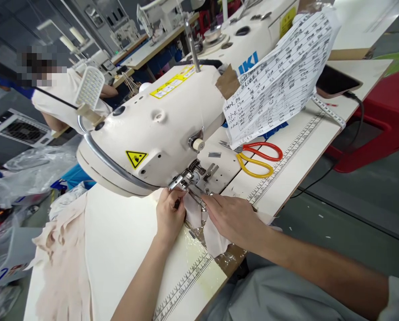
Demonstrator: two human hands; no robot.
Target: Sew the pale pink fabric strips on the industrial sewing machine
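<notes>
A white sewing machine (146, 129) stands over the table, its presser foot and needle area (186, 180) right above my hands. Pale pink fabric (215, 238) runs from under that area toward the table's front edge. My left hand (170, 209) is closed at the left of the foot, fingertips pinched by the fabric's edge. My right hand (231, 218) lies over the fabric on the right, fingers stretched together toward the metal guide (197, 196). What sits under its fingertips is hidden.
Scissors with red and yellow handles (259, 160) lie right of the machine. A handwritten sheet (279, 84) hangs off it, near a phone (338, 80). More pink fabric (63, 263) drapes at left. A red stool (383, 120) stands right; a person (68, 89) sits beyond.
</notes>
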